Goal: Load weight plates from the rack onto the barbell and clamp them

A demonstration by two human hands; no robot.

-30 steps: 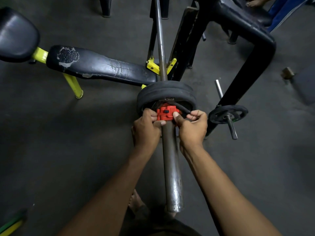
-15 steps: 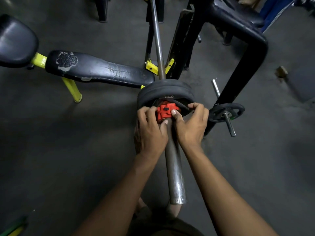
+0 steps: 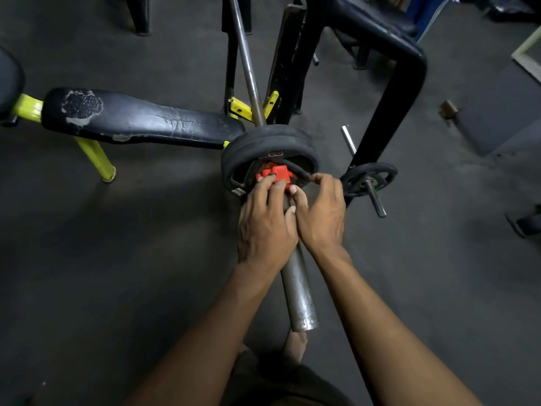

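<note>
Your left hand [image 3: 265, 227] lies over the barbell [image 3: 298, 291] sleeve, fingers curled onto the red clamp [image 3: 276, 173]; your right hand [image 3: 320, 213] pinches the clamp's right side, thumb against it; the clamp sits on the sleeve tight against the black weight plates [image 3: 268, 142]; a small plate [image 3: 369, 178] hangs on the rack [image 3: 389, 92] peg to the right.

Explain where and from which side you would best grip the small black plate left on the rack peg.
Probably grip the small plate by its outer rim, coming from the peg's free end. It hangs upright on that peg, so it slides off only that way.
</note>
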